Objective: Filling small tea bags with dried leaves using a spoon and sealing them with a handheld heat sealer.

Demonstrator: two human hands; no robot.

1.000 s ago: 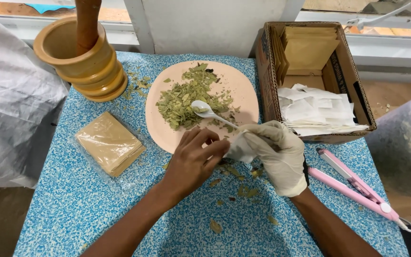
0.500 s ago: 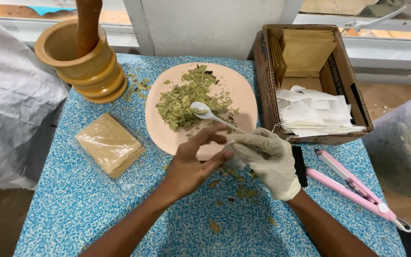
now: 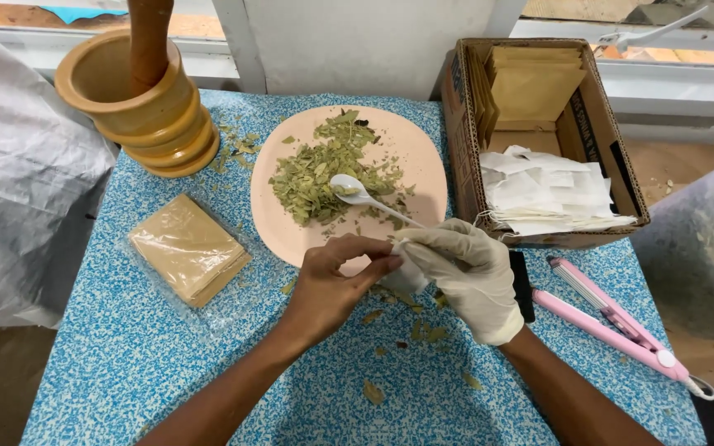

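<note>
My bare left hand point(image 3: 332, 285) and my right hand point(image 3: 468, 277), in a white glove, meet over the table's middle and together pinch a small white paper sachet point(image 3: 406, 275). The right hand also holds the handle of a white plastic spoon point(image 3: 357, 192), whose bowl rests on a heap of dried green leaves point(image 3: 324, 169). The leaves lie on a pale pink plate point(image 3: 419, 157) just beyond the hands.
A wooden mortar point(image 3: 138, 103) with its pestle point(image 3: 149, 41) stands at the back left. A clear pack of tan sheets point(image 3: 188, 248) lies at the left. A cardboard box point(image 3: 551, 124) with white sachets and tan envelopes is at the right, a pink sealing tool point(image 3: 613, 318) in front of it. Leaf crumbs dot the blue cloth point(image 3: 126, 363).
My left hand's fingers have shifted on the sachet, from covering it to pinching its edge. The spoon and the right hand have stayed nearly in place.
</note>
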